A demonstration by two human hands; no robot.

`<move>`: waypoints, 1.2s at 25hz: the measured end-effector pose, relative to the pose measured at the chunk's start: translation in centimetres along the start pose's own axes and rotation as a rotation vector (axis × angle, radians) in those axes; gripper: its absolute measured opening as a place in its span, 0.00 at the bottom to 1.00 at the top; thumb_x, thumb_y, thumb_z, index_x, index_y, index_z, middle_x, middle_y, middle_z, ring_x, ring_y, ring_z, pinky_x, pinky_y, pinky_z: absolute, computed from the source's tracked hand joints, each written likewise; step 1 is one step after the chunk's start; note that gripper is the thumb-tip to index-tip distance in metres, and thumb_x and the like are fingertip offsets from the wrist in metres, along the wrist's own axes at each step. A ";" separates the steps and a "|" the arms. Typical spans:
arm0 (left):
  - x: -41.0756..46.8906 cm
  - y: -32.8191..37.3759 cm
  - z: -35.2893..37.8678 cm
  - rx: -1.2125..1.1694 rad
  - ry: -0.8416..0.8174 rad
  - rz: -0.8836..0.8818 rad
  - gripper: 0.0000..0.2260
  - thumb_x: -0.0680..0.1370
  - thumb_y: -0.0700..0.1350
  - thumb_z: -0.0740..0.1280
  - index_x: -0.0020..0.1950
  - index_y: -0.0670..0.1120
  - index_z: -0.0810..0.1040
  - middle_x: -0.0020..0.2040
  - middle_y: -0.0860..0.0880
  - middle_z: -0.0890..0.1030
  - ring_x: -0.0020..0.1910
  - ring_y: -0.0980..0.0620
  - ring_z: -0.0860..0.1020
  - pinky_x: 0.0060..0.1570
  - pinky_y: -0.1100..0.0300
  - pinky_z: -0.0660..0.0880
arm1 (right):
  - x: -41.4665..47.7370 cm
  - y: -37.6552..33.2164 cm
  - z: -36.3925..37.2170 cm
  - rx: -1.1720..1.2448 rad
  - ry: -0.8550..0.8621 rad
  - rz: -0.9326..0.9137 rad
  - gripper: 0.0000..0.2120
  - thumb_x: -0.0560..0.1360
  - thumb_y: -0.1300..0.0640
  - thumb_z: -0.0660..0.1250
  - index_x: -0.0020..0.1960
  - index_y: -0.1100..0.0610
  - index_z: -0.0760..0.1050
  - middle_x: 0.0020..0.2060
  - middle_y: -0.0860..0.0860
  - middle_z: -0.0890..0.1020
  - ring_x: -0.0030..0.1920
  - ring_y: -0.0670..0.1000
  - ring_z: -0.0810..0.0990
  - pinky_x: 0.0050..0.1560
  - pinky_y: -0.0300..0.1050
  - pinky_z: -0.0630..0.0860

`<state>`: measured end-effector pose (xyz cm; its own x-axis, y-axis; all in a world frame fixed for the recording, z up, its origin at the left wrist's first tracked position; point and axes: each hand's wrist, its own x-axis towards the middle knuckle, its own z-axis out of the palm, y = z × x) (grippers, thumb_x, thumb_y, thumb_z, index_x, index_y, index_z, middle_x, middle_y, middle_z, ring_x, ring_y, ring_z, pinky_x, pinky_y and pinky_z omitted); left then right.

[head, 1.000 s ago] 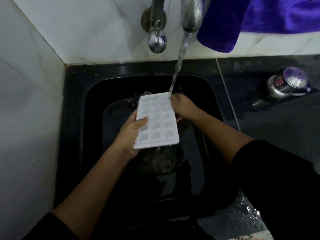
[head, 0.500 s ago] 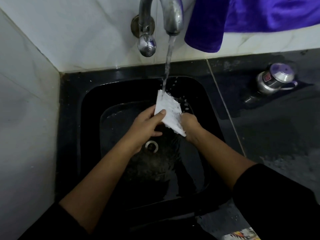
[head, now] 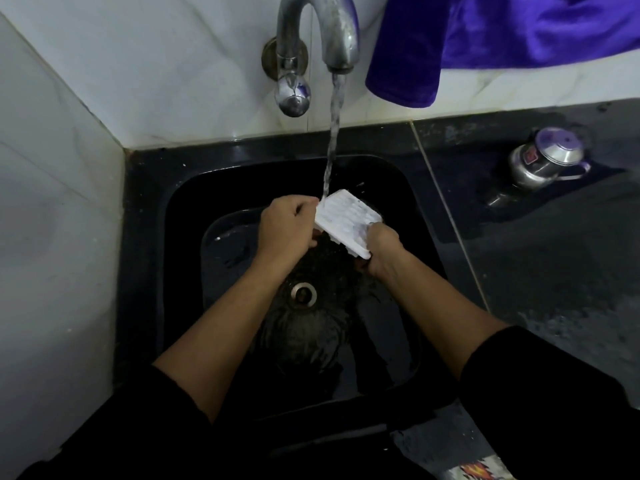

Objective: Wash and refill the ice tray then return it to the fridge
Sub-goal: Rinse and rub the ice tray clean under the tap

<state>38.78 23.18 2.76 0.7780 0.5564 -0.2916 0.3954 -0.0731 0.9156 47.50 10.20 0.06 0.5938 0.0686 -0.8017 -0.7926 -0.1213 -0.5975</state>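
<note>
A white ice tray (head: pixel 346 220) is held tilted over the black sink (head: pixel 145 271), its far corner under the running stream from the metal tap (head: pixel 337 32). My left hand (head: pixel 285 230) grips the tray's left edge with curled fingers. My right hand (head: pixel 382 249) grips its near right end. Water spills off the tray toward the drain (head: pixel 303 295).
A purple cloth (head: pixel 485 39) hangs on the wall to the right of the tap. A steel lidded pot (head: pixel 543 161) stands on the dark counter at the right. White tiled walls close the left and back sides. A printed packet (head: pixel 474 471) lies at the front edge.
The tray went from lying flat, cells up, to tilted steeply, then turned so its long side slants right. My left hand shifted to the left edge, my right hand to the near end.
</note>
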 end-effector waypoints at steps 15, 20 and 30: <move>-2.3 -2.7 0.5 -0.208 -0.072 -0.078 0.18 0.79 0.37 0.72 0.66 0.50 0.75 0.52 0.48 0.83 0.45 0.53 0.84 0.34 0.57 0.81 | -1.7 0.3 -3.8 -0.252 -0.022 -0.419 0.13 0.88 0.51 0.57 0.60 0.56 0.77 0.54 0.55 0.85 0.49 0.54 0.85 0.44 0.46 0.83; -0.7 -2.7 0.2 -0.293 0.080 -0.042 0.22 0.78 0.39 0.73 0.71 0.49 0.73 0.55 0.47 0.83 0.46 0.52 0.85 0.35 0.58 0.82 | -2.4 1.2 -4.8 -0.375 -0.117 -0.614 0.14 0.87 0.50 0.58 0.65 0.57 0.76 0.57 0.51 0.84 0.54 0.51 0.85 0.54 0.47 0.82; 1.1 -3.4 -0.8 -0.316 0.159 -0.007 0.19 0.81 0.42 0.71 0.72 0.49 0.75 0.56 0.51 0.84 0.52 0.58 0.84 0.52 0.58 0.82 | -3.8 2.3 -5.3 -0.388 -0.332 -0.653 0.12 0.87 0.52 0.59 0.65 0.54 0.77 0.56 0.52 0.85 0.54 0.52 0.87 0.52 0.47 0.84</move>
<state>37.90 24.71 -0.49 0.6798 0.6800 -0.2745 0.2108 0.1774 0.9613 44.19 4.37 1.80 0.7983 0.5249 -0.2952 -0.1620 -0.2849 -0.9448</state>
